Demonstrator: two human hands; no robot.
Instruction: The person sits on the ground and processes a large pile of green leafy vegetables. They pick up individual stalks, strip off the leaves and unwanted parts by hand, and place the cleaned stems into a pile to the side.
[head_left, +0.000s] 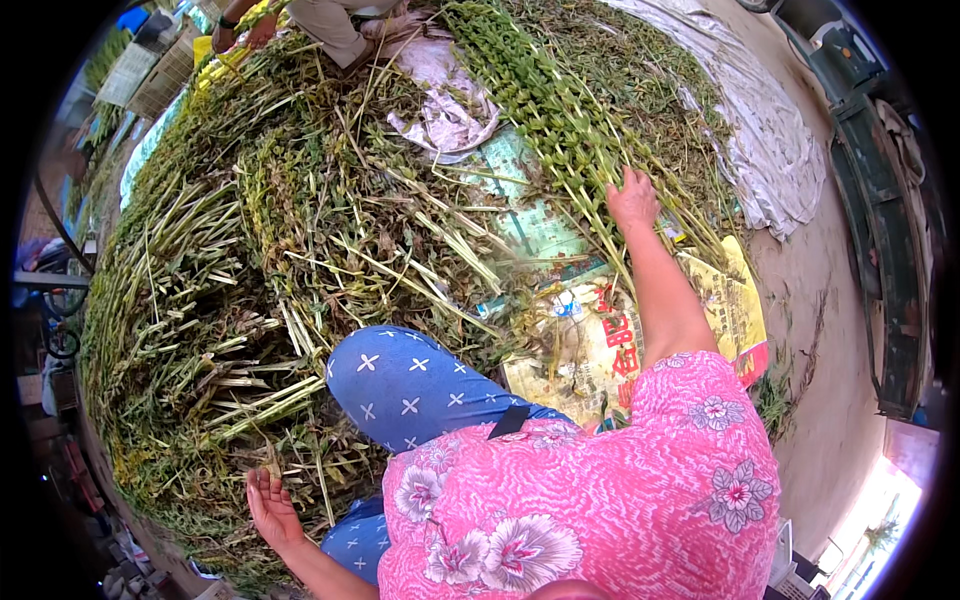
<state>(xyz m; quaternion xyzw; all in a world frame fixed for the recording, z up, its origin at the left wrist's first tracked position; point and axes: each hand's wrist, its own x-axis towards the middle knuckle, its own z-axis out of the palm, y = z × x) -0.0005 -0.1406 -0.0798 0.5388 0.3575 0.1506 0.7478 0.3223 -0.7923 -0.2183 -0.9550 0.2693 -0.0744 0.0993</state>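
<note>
My right hand (634, 201) reaches out over a long bundle of green, pod-bearing stalks (555, 120), which look like sesame. It touches their thinner ends; whether the fingers close around any is not clear. Under those ends lies a flattened printed sack (570, 352) in white and yellow, bearing writing. My left hand (274, 510) is low on the left, palm up, fingers loosely bent and apart, with nothing in it. Beside it spreads a large heap of cut stalks (225, 300) with wilted leaves, many cut ends facing me.
Another person's hand (262, 31) and trousered leg (337, 30) are at the heap's far side. A pale crumpled sheet (450, 112) lies mid-heap, beside a green sheet (517, 195). White sheeting (772, 150) edges the right side. A dark green metal vehicle part (877, 262) stands beyond.
</note>
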